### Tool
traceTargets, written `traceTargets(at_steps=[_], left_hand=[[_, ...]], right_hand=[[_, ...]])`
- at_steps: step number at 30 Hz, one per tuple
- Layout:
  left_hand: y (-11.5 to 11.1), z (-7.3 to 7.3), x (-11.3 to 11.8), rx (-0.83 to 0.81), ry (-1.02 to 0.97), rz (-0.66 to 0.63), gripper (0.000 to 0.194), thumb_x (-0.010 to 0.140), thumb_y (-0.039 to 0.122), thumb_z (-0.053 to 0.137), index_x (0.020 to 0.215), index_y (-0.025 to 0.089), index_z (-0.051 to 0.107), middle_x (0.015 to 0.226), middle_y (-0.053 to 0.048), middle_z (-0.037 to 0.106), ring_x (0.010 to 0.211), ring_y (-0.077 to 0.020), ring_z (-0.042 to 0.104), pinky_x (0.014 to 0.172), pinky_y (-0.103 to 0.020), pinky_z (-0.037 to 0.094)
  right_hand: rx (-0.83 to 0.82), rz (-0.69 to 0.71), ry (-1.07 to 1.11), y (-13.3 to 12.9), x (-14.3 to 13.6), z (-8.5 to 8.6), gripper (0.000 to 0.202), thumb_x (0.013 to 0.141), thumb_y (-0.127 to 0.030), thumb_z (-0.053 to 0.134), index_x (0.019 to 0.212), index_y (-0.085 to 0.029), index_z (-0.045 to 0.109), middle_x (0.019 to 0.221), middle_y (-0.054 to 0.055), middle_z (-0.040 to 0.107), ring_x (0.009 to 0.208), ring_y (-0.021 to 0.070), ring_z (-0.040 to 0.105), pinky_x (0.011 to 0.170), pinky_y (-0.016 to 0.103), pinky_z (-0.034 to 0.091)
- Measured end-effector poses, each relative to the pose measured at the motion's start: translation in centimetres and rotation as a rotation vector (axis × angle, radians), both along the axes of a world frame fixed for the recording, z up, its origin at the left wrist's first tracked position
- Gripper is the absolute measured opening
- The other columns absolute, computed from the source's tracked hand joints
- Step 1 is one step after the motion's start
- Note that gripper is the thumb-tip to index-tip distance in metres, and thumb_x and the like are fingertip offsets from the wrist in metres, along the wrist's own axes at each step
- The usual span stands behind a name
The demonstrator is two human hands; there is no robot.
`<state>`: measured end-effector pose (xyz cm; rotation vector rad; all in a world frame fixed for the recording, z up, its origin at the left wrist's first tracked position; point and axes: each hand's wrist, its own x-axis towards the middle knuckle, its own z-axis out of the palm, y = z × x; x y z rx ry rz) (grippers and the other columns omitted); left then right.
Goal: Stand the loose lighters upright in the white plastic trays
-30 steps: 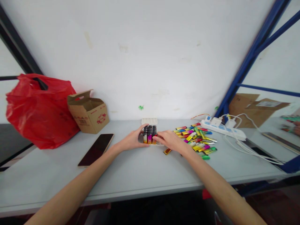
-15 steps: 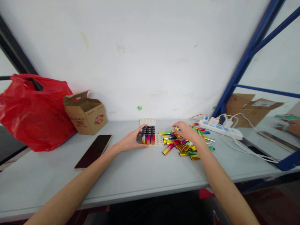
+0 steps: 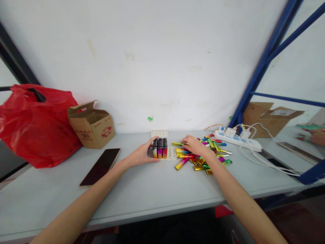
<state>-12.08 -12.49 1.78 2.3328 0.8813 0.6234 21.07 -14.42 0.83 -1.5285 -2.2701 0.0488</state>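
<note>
You face a plain white wall (image 3: 162,74), scuffed with faint beige patches and marked low down with green scribbles (image 3: 150,119). Before you runs a pale grey worktop (image 3: 142,193) with a straight front edge. A blue metal frame (image 3: 261,67) slants up at your right, a black post (image 3: 17,51) at your left. Soft, even light covers the wall; below the worktop, it's dark.

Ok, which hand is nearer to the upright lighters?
Left. The left hand is right at the upright lighters, with thumb and fingers around their left side. The right hand is apart from them, off to the right at the loose lighters.
</note>
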Motion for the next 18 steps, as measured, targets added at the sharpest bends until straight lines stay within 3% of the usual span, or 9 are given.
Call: traceTargets(at_steps=[3, 5, 8, 11, 14, 18], left_hand=[[0.0, -0.1, 0.0, -0.010, -0.012, -0.011, 0.106, 0.077, 0.052, 0.084, 0.162, 0.025, 0.027, 0.148, -0.014, 0.062, 0.131, -0.0333, 0.063, 0.115, -0.049, 0.046], [0.0, -0.1, 0.0, -0.023, -0.024, -0.021, 0.106, 0.077, 0.052, 0.084, 0.163, 0.025, 0.027, 0.149, -0.014, 0.061, 0.132, -0.0328, 0.062, 0.116, -0.049, 0.045], [0.1, -0.1, 0.0, -0.036, -0.038, -0.033, 0.107, 0.077, 0.052, 0.085, 0.163, 0.025, 0.027, 0.151, -0.015, 0.060, 0.133, -0.0327, 0.062, 0.116, -0.050, 0.045], [0.3, -0.1, -0.1, -0.048, -0.041, -0.044, 0.106, 0.077, 0.050, 0.085, 0.162, 0.026, 0.028, 0.151, -0.014, 0.060, 0.134, -0.0323, 0.061, 0.117, -0.049, 0.044], [0.7, -0.1, -0.5, -0.085, -0.054, -0.055, 0.111, 0.074, 0.048, 0.087, 0.164, 0.027, 0.025, 0.149, -0.011, 0.061, 0.135, -0.0321, 0.060, 0.119, -0.049, 0.043], [1.3, -0.1, -1.2, -0.195, -0.090, -0.119, 0.123, 0.075, 0.043, 0.088, 0.168, 0.028, 0.009, 0.152, -0.013, 0.059, 0.137, -0.0314, 0.059, 0.118, -0.051, 0.044]], right_hand=[[0.105, -0.005, 0.149, -0.2, -0.1, 0.2, 0.018, 0.096, -0.015, 0.061, 0.110, -0.016, 0.073, 0.109, 0.011, 0.070, 0.103, 0.0218, 0.067, 0.100, 0.038, 0.050], [0.112, -0.022, 0.276, -0.2, -0.3, 0.4, 0.020, 0.099, -0.019, 0.057, 0.114, -0.017, 0.069, 0.101, 0.008, 0.072, 0.092, 0.0198, 0.068, 0.092, 0.036, 0.052], [0.038, -0.046, 0.490, -0.2, -0.8, 0.7, 0.024, 0.100, -0.032, 0.056, 0.116, -0.018, 0.067, 0.078, 0.000, 0.070, 0.069, 0.0170, 0.066, 0.073, 0.031, 0.051], [0.001, -0.064, 0.747, -0.2, -1.6, 1.1, 0.032, 0.094, -0.050, 0.063, 0.100, -0.019, 0.068, 0.068, -0.002, 0.064, 0.064, 0.0169, 0.063, 0.066, 0.029, 0.048], [-0.029, -0.058, 1.034, -0.4, -2.6, 1.5, 0.042, 0.085, -0.061, 0.070, 0.081, -0.021, 0.059, 0.073, -0.001, 0.062, 0.069, 0.0165, 0.062, 0.069, 0.029, 0.052], [-0.216, 0.062, 1.311, -1.2, -4.3, 1.7, 0.048, 0.083, -0.069, 0.068, 0.092, -0.025, 0.051, 0.090, 0.001, 0.067, 0.072, 0.0156, 0.065, 0.074, 0.032, 0.056]])
